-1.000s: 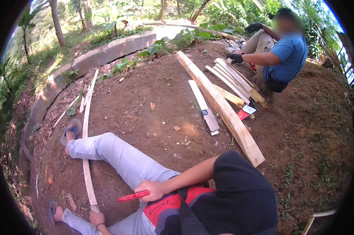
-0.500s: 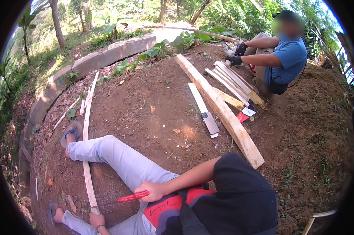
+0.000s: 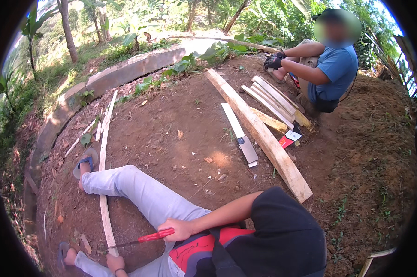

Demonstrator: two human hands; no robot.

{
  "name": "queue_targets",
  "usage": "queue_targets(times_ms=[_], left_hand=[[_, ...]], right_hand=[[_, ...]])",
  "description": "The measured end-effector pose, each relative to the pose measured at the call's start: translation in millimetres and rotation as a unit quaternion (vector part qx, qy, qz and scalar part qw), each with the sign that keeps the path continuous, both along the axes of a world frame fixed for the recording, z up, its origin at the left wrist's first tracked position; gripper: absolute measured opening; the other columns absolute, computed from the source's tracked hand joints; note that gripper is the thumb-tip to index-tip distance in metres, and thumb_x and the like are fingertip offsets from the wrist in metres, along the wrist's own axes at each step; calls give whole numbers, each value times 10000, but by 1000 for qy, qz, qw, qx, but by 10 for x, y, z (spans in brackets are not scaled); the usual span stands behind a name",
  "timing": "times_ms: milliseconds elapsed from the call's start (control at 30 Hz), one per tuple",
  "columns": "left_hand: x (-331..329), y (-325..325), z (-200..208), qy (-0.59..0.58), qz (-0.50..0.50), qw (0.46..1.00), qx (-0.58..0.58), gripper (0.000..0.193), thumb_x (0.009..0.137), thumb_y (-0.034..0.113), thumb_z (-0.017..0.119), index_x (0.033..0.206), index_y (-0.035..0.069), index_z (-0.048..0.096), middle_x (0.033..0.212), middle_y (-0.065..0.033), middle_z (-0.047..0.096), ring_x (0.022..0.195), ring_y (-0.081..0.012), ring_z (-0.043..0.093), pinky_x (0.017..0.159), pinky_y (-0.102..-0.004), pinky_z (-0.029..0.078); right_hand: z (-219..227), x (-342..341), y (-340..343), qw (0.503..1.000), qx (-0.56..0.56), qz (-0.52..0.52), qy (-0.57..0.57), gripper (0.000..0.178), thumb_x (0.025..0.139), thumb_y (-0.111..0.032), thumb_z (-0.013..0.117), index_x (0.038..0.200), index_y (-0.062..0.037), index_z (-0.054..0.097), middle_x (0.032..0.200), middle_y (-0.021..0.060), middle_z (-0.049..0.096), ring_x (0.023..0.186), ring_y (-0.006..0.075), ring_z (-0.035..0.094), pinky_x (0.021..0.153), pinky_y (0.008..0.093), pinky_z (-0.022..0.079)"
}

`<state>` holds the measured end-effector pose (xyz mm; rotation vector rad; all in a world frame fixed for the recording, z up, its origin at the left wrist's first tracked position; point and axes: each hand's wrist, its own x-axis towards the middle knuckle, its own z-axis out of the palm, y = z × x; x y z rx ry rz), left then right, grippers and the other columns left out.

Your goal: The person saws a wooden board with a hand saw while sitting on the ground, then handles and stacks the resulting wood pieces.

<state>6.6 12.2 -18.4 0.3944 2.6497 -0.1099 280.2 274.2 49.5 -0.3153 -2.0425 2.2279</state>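
Observation:
My right hand (image 3: 177, 229) is closed round the red handle (image 3: 156, 235) of a handsaw. The saw's thin blade (image 3: 125, 244) lies across a long, narrow wooden strip (image 3: 105, 212) near its near end. Just below the blade, my left hand (image 3: 115, 263) grips that end of the strip, with the fingers partly hidden. From there the strip runs away from me, under my bent leg (image 3: 139, 184) and past a sandalled foot (image 3: 85, 165). Where the teeth meet the wood is too small to make out.
A thick wooden beam (image 3: 261, 136) lies on the soil to the right. Beside it are a pale board (image 3: 233, 121) bearing a flat phone-like object (image 3: 248, 150), several stacked strips (image 3: 275, 99) and a red-and-white object (image 3: 289, 137). A gloved person (image 3: 333, 69) sits beyond; a concrete kerb (image 3: 134, 67) curves behind.
The saw and my right hand have shifted only slightly, still across the strip. The other person's gloved hands have come together, away from the stacked strips. My view has tilted a little.

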Motion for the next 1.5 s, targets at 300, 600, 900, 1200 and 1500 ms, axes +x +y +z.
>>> queue_targets(times_ms=[300,600,900,1200,1500], left_hand=[[-1,1,-22,3,-6,1000,-17,293,731,142,571,977,-19,571,970,-291,645,961,-450,615,839,-510,483],[-9,-17,-60,9,-11,1000,-15,285,740,146,567,971,-20,561,958,-291,646,949,-452,617,829,-515,482],[-2,-22,-40,11,-14,1000,-16,282,744,163,589,967,-7,560,948,-277,654,935,-444,625,817,-513,490],[61,101,136,-6,5,1000,-16,312,734,159,565,988,-20,586,969,-291,646,966,-447,613,853,-501,473],[226,484,746,-100,4,994,-43,485,729,308,598,1094,-7,651,1072,-305,631,1035,-419,620,903,-469,484]], right_hand=[[1,6,0,1000,-1,-10,23,152,763,-84,628,734,-25,491,579,60,488,530,153,483,522,338,377],[41,2,18,1000,6,-7,12,119,721,-85,612,717,-7,523,596,80,533,555,167,524,548,346,408],[37,-6,27,1000,16,-10,4,139,708,-97,627,713,-3,524,599,105,539,554,197,538,549,361,409],[80,-12,30,1000,5,-20,0,126,710,-100,625,750,0,559,608,94,548,573,181,546,556,355,414],[-20,56,-4,1000,9,-24,11,118,761,-78,618,752,-14,519,603,47,497,563,126,480,540,318,382]])
